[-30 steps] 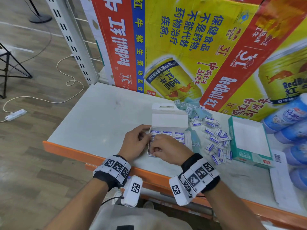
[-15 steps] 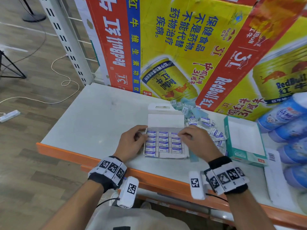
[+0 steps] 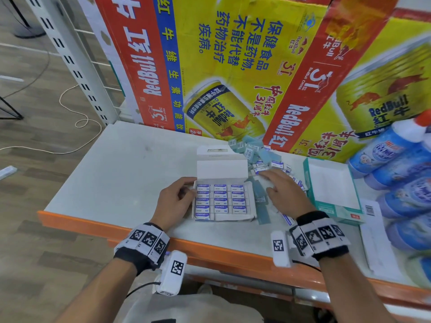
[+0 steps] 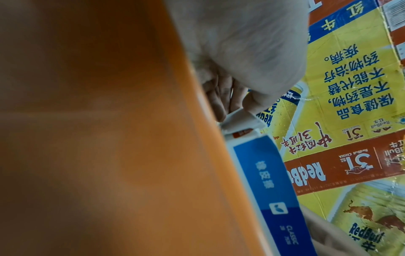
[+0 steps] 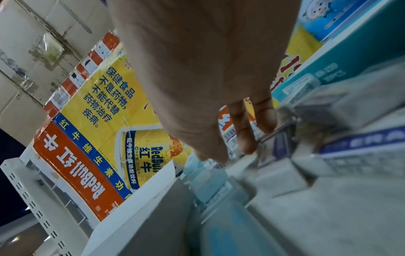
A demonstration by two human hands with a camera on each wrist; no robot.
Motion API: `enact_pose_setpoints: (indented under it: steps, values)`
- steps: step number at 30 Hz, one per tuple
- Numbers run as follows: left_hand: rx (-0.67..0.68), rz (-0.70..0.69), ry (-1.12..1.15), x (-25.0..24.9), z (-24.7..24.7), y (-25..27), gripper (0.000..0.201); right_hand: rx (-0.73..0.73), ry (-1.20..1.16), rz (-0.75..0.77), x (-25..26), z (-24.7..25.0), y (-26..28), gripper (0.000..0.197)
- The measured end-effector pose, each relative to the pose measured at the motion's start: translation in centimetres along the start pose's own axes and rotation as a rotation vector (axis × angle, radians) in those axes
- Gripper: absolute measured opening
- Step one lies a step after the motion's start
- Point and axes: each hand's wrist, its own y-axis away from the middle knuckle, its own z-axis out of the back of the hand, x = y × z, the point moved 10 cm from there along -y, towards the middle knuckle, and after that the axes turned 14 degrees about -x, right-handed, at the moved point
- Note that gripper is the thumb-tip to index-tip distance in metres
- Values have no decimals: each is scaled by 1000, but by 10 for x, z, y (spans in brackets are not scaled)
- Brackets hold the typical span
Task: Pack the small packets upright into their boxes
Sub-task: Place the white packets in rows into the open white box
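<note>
box (image 3: 222, 220): rectangular white card, lid flap raised, left edge gripped by left hand (image 3: 173, 201)
right hand (image 3: 285, 194): fingers spread, empty, over loose packets (image 3: 275, 165) right of box

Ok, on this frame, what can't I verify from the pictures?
- Right hand: head view shows its back only; whether the fingertips touch the loose packets is hidden, and the right wrist view is blurred.
- Box: front-row gaps hide their depth.
- Left hand: the orange shelf edge fills the left wrist view.
</note>
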Motion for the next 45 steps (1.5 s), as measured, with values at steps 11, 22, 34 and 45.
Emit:
enact_pose_setpoints:
  steps: [11,22,34,45]
  values:
    - [-6,4,1,-1,1,2,34,-3,131,-47,0,-7,-30,18]
    - [12,24,-5,4,-1,0,28,-45,-68,-120,-2,-1,-19,55]
    - [19,-3,46,6,-2,0,29,-233,-334,-121,44,21,16,32]
    - [37,6,0,5,-2,1,26,15,-202,38,78,-20,44,15]
